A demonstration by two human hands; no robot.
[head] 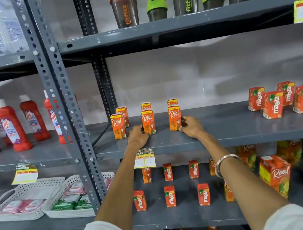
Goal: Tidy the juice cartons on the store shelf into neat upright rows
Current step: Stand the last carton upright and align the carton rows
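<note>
Six small orange juice cartons stand upright in two rows on the grey middle shelf [225, 124]. The three at the back [146, 105] are mostly hidden by the front ones. The left hand [137, 136] curls around the middle front carton [148, 121], holding its base. The right hand [190, 126] grips the right front carton [174, 117]; its fingers tuck behind. Both arms reach straight forward.
</note>
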